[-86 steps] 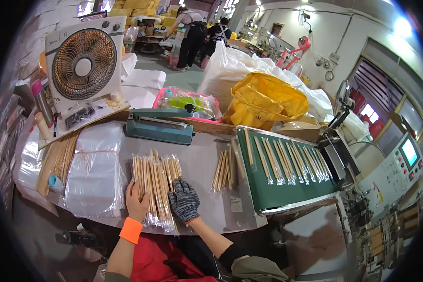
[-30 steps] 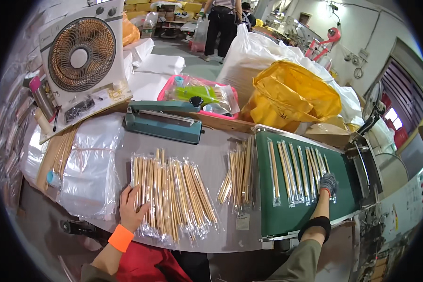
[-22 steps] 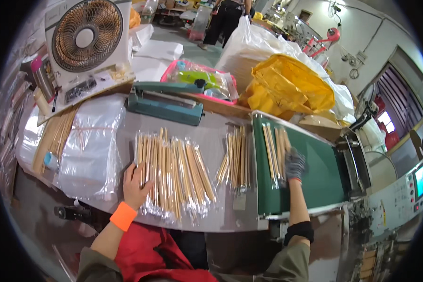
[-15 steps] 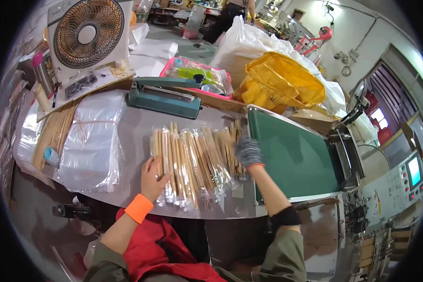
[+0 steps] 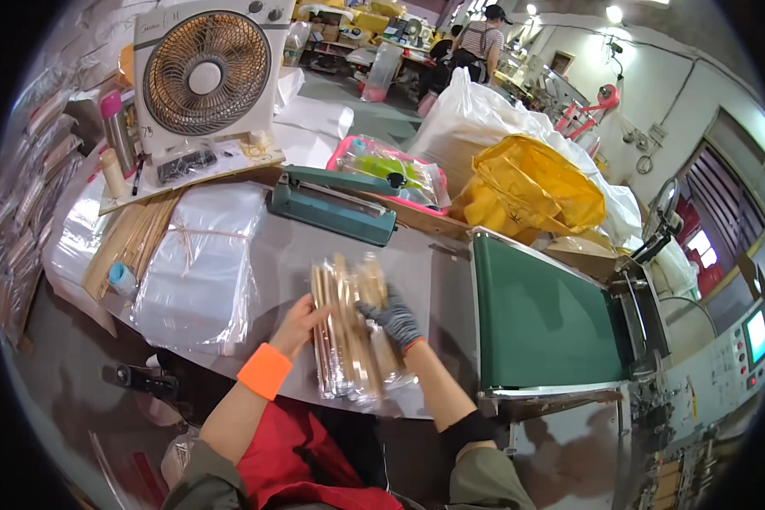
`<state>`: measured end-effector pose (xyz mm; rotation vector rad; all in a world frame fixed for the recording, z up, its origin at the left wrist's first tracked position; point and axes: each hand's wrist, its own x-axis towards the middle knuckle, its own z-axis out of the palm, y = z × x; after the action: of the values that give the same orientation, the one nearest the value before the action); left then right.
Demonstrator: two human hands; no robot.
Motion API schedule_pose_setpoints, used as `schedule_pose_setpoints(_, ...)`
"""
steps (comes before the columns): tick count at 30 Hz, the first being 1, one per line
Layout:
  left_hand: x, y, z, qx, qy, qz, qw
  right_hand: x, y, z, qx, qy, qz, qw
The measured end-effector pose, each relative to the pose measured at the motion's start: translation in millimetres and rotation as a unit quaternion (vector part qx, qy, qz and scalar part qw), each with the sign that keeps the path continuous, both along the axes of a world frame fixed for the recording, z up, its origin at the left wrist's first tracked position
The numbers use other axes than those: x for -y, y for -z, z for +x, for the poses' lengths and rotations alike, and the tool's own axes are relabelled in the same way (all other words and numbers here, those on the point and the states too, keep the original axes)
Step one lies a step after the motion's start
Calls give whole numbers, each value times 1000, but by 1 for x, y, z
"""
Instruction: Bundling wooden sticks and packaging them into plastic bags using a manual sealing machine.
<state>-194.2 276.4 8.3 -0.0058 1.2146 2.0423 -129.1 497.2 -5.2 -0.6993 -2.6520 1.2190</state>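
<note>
Between both hands on the grey table (image 5: pixel 433 280) lies the bundle of wrapped chopsticks (image 5: pixel 348 331), long axis running away from the body. Left hand (image 5: pixel 302 321) presses its left flank, fingers curled against it; gloved right hand (image 5: pixel 393 319) clasps the right flank, equally near.

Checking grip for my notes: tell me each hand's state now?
Left hand: bare, pressed against the bundle of clear-wrapped wooden sticks.
Right hand: grey-gloved, gripping the same bundle.
</note>
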Motion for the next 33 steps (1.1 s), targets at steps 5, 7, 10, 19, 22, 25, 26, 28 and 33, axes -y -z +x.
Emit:
schedule_pose_setpoints(5, 3, 2, 9, -195, 3, -11, 981, 108, -1, 34, -184, 61, -431, 881)
schedule_pose_setpoints(7, 29, 6, 37, -251, -29, -24, 967, 138, 15, 68, -177, 80, -381, 904)
schedule_pose_setpoints(10, 102, 18, 112, -391, 8, -102, 915, 180, 23, 153, -167, 0, -270, 948)
schedule_pose_setpoints(19, 141, 30, 141, -194, 123, -80, 970, 138, -2, 135, -134, -104, -321, 932)
schedule_pose_setpoints(22, 126, 45, 130, -204, 213, -198, 935, 133, -15, 104, -133, -215, -197, 947)
schedule_pose_setpoints(25, 107, 25, 130, -247, 93, -136, 955, 149, -37, 84, -33, -344, -123, 930)
schedule_pose_setpoints(26, 106, -4, 138, -246, 76, -163, 952, 153, -43, 87, -12, -340, -172, 924)
schedule_pose_setpoints(28, 97, -23, 142, -251, 57, -187, 948, 155, -33, 78, -43, -329, -232, 914)
schedule_pose_setpoints(33, 107, -26, 121, -415, 87, -312, 850, 153, -12, 73, -16, -244, -426, 871)
